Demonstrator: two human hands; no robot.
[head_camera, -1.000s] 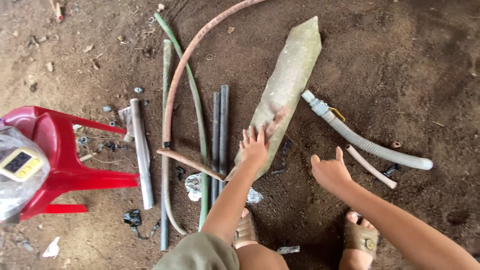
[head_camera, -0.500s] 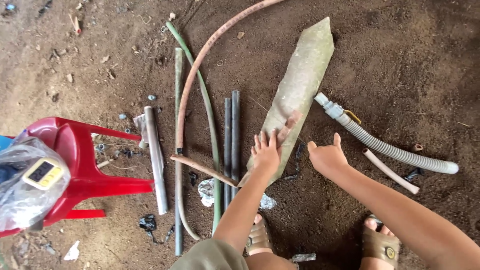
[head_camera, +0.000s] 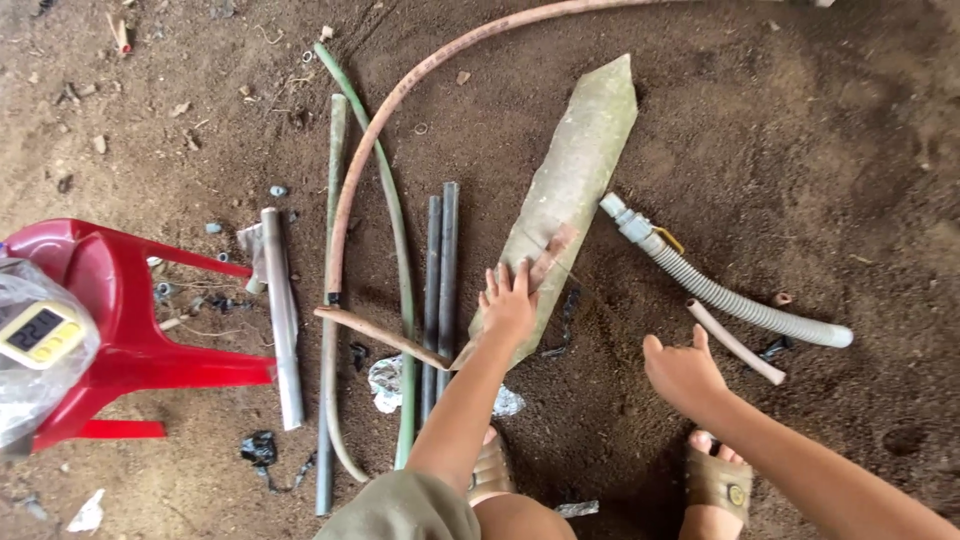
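Soft even daylight, sharp, faint shadows

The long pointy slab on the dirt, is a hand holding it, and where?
Nothing is gripped. The left hand lies flat, fingers spread, on the lower end of the pale pointed slab. The right hand hovers open above the dirt, touching nothing.

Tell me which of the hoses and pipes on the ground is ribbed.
The grey corrugated hose, lying right of the long pointed slab, nearest the right hand. Its ridged wall and end fitting set it apart; the other pipes and hoses are smooth.
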